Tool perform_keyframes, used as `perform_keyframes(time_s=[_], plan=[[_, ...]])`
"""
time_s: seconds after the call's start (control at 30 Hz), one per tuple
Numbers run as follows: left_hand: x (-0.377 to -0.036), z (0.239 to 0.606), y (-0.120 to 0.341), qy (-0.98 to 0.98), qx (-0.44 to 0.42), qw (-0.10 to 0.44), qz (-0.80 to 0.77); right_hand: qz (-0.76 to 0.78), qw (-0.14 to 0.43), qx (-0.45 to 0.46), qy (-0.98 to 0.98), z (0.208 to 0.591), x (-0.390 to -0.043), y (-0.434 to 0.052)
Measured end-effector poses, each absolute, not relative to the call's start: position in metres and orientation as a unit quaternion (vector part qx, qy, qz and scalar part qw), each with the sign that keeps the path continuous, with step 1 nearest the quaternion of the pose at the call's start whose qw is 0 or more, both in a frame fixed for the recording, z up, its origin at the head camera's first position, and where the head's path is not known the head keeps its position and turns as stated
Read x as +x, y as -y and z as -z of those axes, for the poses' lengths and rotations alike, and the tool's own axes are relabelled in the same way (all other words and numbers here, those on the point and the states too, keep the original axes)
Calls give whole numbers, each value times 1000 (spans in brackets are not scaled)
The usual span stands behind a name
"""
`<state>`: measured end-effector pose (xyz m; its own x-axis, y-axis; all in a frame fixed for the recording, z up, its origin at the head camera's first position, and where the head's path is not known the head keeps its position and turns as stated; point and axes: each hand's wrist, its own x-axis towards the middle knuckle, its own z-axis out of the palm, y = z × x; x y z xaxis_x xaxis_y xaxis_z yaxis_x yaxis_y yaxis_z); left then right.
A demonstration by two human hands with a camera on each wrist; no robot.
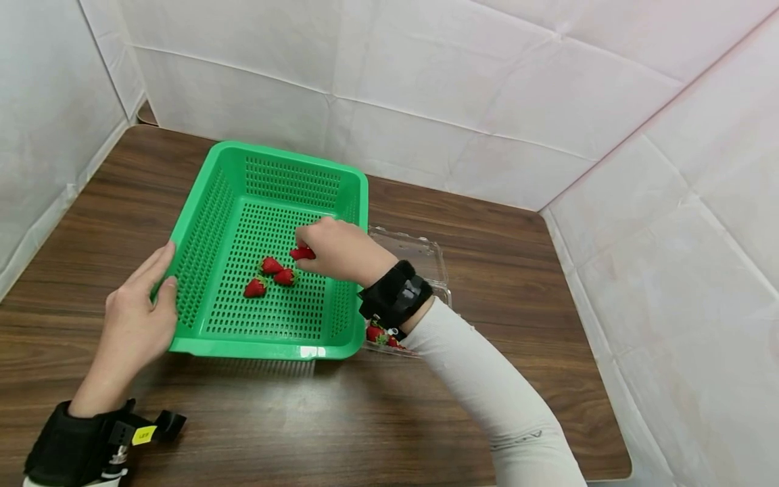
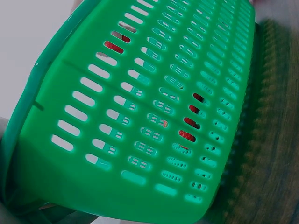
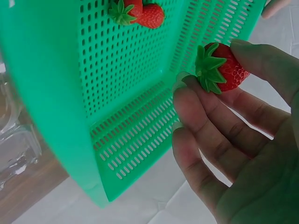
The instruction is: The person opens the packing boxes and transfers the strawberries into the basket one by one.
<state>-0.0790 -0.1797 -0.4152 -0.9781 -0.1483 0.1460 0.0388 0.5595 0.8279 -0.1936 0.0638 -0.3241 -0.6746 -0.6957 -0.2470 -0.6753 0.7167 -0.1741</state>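
A green slotted plastic basket point(image 1: 252, 350) stands on the wooden table. My right hand point(image 1: 341, 250) is over its inside and pinches a strawberry point(image 3: 233, 70) between thumb and fingers, the leafy cap facing away from the palm. Three more strawberries point(image 1: 271, 265) lie close together on the basket floor, left of that hand. At the basket's left side, my left hand point(image 1: 136, 314) rests against the outer rim with fingers fairly straight and the thumb a little apart. The left wrist view shows the slotted wall point(image 2: 140, 107), with red showing through some slots; most of that hand is out of it.
To the right of the basket sits a clear plastic clamshell box point(image 1: 420, 253), its lid raised, with strawberries point(image 1: 375, 333) inside, partly hidden under my right forearm. Brown tabletop point(image 1: 511, 325) extends to the right. White sheeted walls point(image 1: 426, 88) stand behind and at both sides.
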Motion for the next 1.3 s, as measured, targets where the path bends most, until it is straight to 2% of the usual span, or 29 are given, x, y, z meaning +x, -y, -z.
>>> perform_keyframes(time_s=[0.63,1.3], plan=[[-79,416,179,878,31,93,469,-23,166,-365,-916,340,-204,-40],[-79,413,180,875,35,97,472,-80,231,-319,-916,359,-211,-20]])
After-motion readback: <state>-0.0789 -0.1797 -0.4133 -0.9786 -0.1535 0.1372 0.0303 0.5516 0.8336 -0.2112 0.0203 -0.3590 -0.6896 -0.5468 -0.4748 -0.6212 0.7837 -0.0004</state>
